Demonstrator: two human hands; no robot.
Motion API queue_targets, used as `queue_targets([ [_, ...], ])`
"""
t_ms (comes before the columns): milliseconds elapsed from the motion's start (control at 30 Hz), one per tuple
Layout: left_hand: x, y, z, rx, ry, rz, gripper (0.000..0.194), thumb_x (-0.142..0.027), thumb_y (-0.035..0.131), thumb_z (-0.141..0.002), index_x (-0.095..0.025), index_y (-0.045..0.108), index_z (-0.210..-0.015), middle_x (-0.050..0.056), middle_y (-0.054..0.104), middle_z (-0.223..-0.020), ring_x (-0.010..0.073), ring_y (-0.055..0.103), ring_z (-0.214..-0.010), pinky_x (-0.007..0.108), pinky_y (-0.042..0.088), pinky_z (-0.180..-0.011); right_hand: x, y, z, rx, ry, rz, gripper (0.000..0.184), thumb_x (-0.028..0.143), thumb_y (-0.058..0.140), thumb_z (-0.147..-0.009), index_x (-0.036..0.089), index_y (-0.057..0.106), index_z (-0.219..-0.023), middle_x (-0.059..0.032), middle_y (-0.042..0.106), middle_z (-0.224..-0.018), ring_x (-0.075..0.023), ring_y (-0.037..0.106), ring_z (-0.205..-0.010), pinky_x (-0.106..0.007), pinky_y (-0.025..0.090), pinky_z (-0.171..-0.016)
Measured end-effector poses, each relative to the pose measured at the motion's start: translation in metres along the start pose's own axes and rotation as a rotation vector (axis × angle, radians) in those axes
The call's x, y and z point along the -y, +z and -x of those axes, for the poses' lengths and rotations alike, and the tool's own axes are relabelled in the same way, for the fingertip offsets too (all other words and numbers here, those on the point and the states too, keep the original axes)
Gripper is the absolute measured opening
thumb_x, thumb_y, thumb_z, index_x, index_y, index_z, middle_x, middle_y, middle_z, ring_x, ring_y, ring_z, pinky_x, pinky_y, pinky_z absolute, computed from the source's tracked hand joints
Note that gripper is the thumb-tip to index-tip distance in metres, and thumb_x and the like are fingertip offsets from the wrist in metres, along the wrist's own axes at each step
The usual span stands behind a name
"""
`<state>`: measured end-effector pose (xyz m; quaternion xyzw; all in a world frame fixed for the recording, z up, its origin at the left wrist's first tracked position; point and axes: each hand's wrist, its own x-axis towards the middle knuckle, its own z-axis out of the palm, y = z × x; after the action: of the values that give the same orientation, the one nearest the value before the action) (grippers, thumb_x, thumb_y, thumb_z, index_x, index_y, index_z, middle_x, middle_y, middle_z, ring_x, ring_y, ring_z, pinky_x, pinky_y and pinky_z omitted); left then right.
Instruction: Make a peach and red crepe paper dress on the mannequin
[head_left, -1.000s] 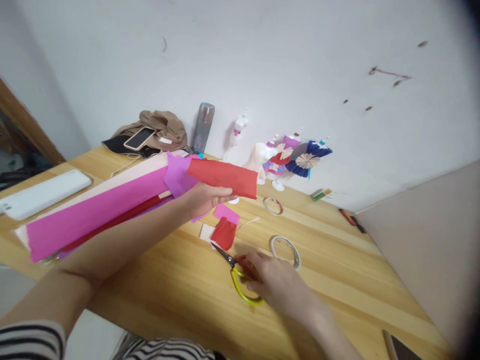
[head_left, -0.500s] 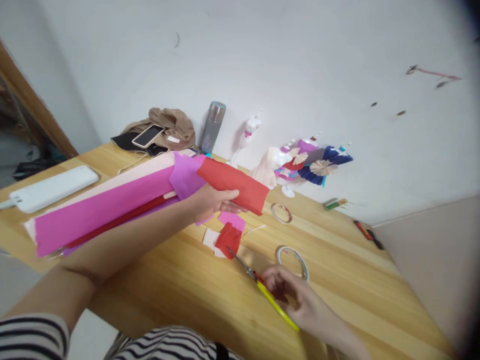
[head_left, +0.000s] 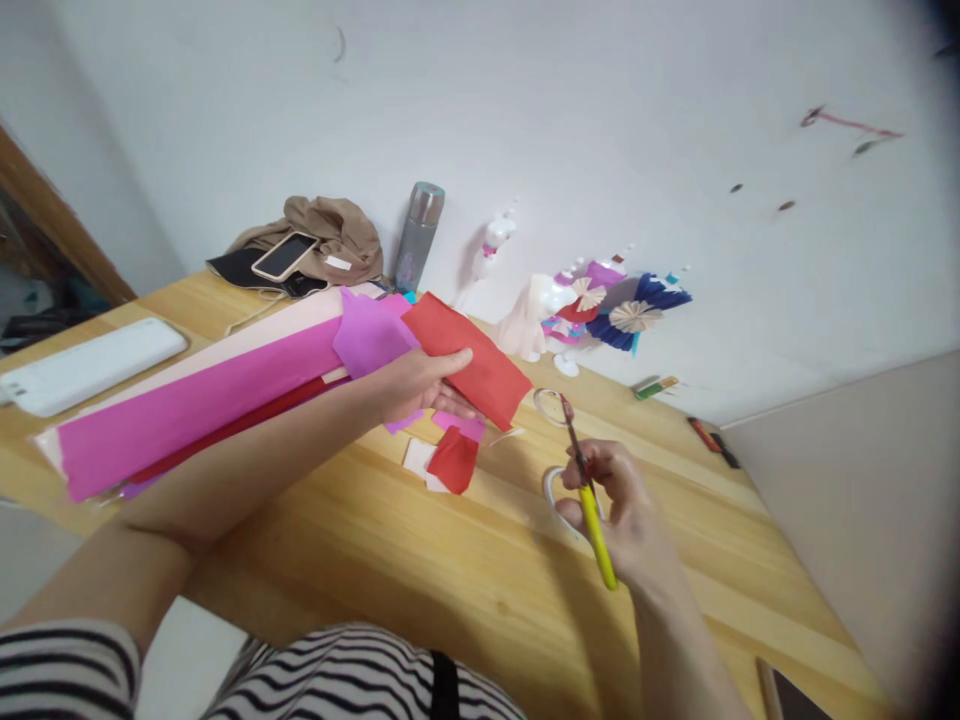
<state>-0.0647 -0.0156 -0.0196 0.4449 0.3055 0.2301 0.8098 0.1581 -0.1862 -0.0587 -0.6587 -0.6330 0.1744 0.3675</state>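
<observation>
My left hand (head_left: 416, 385) is closed on a sheet of red crepe paper (head_left: 472, 365), holding it above the wooden table (head_left: 465, 570). Under my left forearm lie long rolls of pink, cream and red crepe paper (head_left: 195, 405), with a purple piece (head_left: 371, 335) on top. My right hand (head_left: 622, 505) grips yellow-handled scissors (head_left: 589, 495), lifted off the table with the blades pointing up toward the red sheet. Small red, pink and white paper scraps (head_left: 450, 455) lie on the table between my hands.
Two tape rings (head_left: 551, 405) lie by my right hand. Against the wall stand a grey bottle (head_left: 416, 235), white figures and paper fans (head_left: 622, 315). A phone on a brown cloth (head_left: 315, 240) sits at the back left, a white flat device (head_left: 90, 365) far left.
My right hand picked the scissors up from the table and raised them, blades now pointing upward. My left hand tilted the red sheet slightly downward.
</observation>
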Motion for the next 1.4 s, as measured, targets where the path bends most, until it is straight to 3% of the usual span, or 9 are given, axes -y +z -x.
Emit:
queue_targets([
  [167, -0.003, -0.002, 0.001, 0.004, 0.023, 0.036, 0.032, -0.028, 0.044, -0.100, -0.009, 0.067, -0.111, 0.013, 0.076, -0.083, 0.0220, 0.071, -0.072, 0.037, 0.057, -0.074, 0.018, -0.001, -0.010, 0.129, -0.073, 0.150, 0.036, 0.049, 0.066, -0.076, 0.024, 0.059, -0.101, -0.0008, 0.056, -0.070, -0.0208, 0.053, -0.060, -0.034, 0.043, -0.056],
  [467, 0.002, -0.007, -0.004, 0.035, 0.016, 0.017, 0.032, -0.029, 0.047, -0.100, -0.006, 0.068, -0.109, 0.012, 0.073, -0.071, 0.0239, 0.071, -0.071, 0.037, 0.055, -0.074, 0.022, 0.009, -0.013, 0.265, -0.066, 0.314, 0.037, 0.040, 0.066, -0.080, 0.023, 0.058, -0.112, -0.0045, 0.056, -0.078, -0.0230, 0.056, -0.065, -0.037, 0.046, -0.061],
  [867, 0.003, -0.002, -0.005, 0.021, -0.048, -0.060, 0.034, -0.025, 0.039, -0.102, -0.008, 0.068, -0.103, 0.010, 0.074, -0.072, 0.0214, 0.071, -0.068, 0.036, 0.057, -0.071, 0.015, 0.014, -0.015, 0.295, -0.074, 0.349, 0.039, 0.044, 0.065, -0.082, 0.020, 0.060, -0.112, -0.0071, 0.061, -0.088, -0.0214, 0.058, -0.070, -0.033, 0.045, -0.062],
  [1400, 0.015, -0.011, -0.013, 0.131, -0.025, -0.034, 0.031, -0.037, 0.053, -0.097, -0.010, 0.066, -0.105, 0.016, 0.077, -0.087, 0.0231, 0.073, -0.072, 0.035, 0.059, -0.071, 0.008, 0.018, -0.015, 0.318, -0.104, 0.370, 0.039, 0.047, 0.060, -0.084, 0.018, 0.062, -0.110, -0.0058, 0.062, -0.082, -0.0186, 0.055, -0.061, -0.030, 0.040, -0.056],
])
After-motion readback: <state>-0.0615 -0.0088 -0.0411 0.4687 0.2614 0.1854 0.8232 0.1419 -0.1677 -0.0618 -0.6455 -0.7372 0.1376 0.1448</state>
